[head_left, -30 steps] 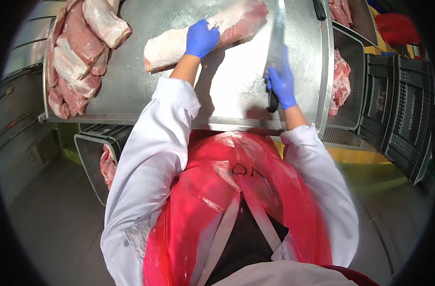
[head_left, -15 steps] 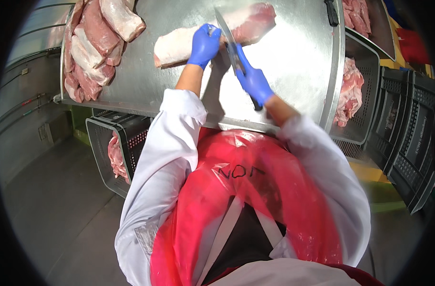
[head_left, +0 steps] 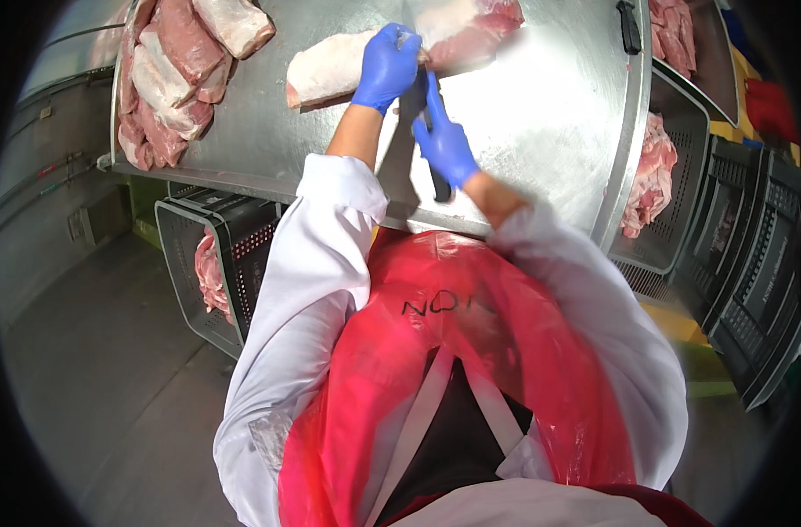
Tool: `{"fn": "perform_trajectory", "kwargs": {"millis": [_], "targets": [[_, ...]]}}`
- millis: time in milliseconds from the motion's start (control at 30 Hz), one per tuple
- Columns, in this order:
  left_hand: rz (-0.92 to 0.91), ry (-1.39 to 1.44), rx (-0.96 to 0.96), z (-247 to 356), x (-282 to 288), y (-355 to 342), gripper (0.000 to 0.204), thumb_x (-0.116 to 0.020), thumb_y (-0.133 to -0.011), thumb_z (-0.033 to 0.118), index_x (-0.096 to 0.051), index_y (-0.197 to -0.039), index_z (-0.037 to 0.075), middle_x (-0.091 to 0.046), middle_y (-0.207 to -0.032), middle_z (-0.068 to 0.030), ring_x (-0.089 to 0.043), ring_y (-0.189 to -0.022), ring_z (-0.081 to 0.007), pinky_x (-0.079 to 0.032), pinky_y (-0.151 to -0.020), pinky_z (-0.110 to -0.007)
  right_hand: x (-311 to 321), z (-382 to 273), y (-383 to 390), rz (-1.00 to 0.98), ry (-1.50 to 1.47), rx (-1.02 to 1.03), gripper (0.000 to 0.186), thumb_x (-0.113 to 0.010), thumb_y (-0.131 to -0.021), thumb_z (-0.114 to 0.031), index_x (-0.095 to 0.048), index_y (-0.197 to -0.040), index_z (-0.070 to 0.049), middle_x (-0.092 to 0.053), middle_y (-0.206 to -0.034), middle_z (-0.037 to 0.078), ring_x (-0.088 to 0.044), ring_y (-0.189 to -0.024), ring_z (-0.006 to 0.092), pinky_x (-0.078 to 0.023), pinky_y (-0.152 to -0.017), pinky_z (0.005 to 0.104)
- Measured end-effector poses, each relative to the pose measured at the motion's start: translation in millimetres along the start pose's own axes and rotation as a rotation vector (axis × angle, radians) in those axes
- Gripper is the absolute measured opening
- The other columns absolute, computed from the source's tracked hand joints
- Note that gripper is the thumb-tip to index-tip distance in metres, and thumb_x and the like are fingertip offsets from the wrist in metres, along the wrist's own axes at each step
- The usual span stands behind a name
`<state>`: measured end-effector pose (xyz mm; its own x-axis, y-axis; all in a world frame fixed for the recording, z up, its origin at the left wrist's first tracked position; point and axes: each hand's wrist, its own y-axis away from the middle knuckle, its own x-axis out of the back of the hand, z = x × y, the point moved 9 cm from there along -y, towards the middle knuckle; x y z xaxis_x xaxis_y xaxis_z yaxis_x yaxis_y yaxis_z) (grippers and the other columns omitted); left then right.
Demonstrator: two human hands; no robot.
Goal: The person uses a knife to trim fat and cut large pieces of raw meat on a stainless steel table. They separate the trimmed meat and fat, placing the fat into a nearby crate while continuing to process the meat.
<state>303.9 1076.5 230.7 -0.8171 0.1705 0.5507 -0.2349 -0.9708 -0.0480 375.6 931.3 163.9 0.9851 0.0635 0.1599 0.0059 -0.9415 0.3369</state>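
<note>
A long slab of pale, fat-covered meat (head_left: 330, 68) with a redder right end lies across the metal table. My left hand (head_left: 388, 68), in a blue glove, rests at its middle with the fingers closed on its near edge. My right hand (head_left: 446, 145), also blue-gloved, grips a knife (head_left: 440, 186) with a dark handle; the index finger stretches along it. The blade points away from me, just right of my left hand, against the slab. Its tip is hard to make out.
Several meat pieces (head_left: 185, 53) are heaped at the table's far left. Another dark-handled tool (head_left: 629, 28) lies by the right edge. Grey crates holding meat stand below left (head_left: 160, 230) and right (head_left: 695, 162). Stacked dark crates (head_left: 752, 255) stand farther right.
My right hand has moved left, closer to my left hand, and the knife handle has swung left, so the knife stands straighter. My left hand stays on the slab. The view has shifted slightly.
</note>
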Motion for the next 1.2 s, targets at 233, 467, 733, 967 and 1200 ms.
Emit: {"fn": "perform_trajectory", "kwargs": {"millis": [233,467,733,967,1200], "targets": [[0.020,-0.294,0.204,-99,101,22,0.030,-0.068,-0.087,0.022,-0.064,-0.102,-0.003,-0.067,-0.083,-0.0145,-0.066,-0.081,-0.0272,-0.053,-0.078,-0.038,87,24,6,0.174,-0.097,0.016,0.075,-0.051,-0.100,-0.016,-0.012,-0.161,-0.034,-0.063,-0.076,0.005,-0.057,-0.057,0.0124,-0.053,-0.054,0.0303],[-0.191,-0.711,-0.225,-16,11,32,0.049,-0.061,-0.087,0.019,-0.045,-0.128,-0.002,-0.067,-0.099,-0.0280,-0.066,-0.092,-0.0447,-0.052,-0.077,-0.054,90,-16,-31,0.213,-0.094,0.195,0.081,-0.056,-0.095,-0.012,-0.014,-0.161,-0.030,-0.065,-0.076,0.009,-0.060,-0.056,0.0142,-0.054,-0.054,0.0313],[-0.032,-0.500,0.007,23,-8,44,0.021,-0.053,-0.090,0.015,-0.050,-0.105,0.000,-0.068,-0.092,-0.0265,-0.067,-0.083,-0.0450,-0.052,-0.076,-0.055,-16,26,11,-0.025,-0.048,-0.046,0.065,-0.055,-0.091,-0.011,-0.035,-0.153,-0.011,-0.068,-0.076,0.021,-0.070,-0.066,0.0299,-0.056,-0.064,0.0411],[0.125,-0.300,0.003,32,-6,48,0.019,-0.053,-0.086,0.008,-0.051,-0.101,-0.002,-0.066,-0.087,-0.0258,-0.067,-0.079,-0.0454,-0.053,-0.072,-0.053,-34,77,-36,0.309,-0.517,-0.006,0.030,-0.060,-0.098,-0.013,-0.056,-0.126,-0.004,-0.067,-0.108,0.012,-0.065,-0.103,0.0189,-0.055,-0.087,0.0380],[0.133,-0.137,-0.044,40,-6,54,0.017,-0.053,-0.085,0.004,-0.051,-0.100,-0.003,-0.066,-0.086,-0.0268,-0.066,-0.077,-0.0462,-0.052,-0.068,-0.054,-76,131,-105,-0.198,-0.474,-0.046,0.033,-0.059,-0.101,-0.026,-0.053,-0.125,-0.004,-0.067,-0.106,0.008,-0.064,-0.095,0.0188,-0.052,-0.086,0.0315]]}}
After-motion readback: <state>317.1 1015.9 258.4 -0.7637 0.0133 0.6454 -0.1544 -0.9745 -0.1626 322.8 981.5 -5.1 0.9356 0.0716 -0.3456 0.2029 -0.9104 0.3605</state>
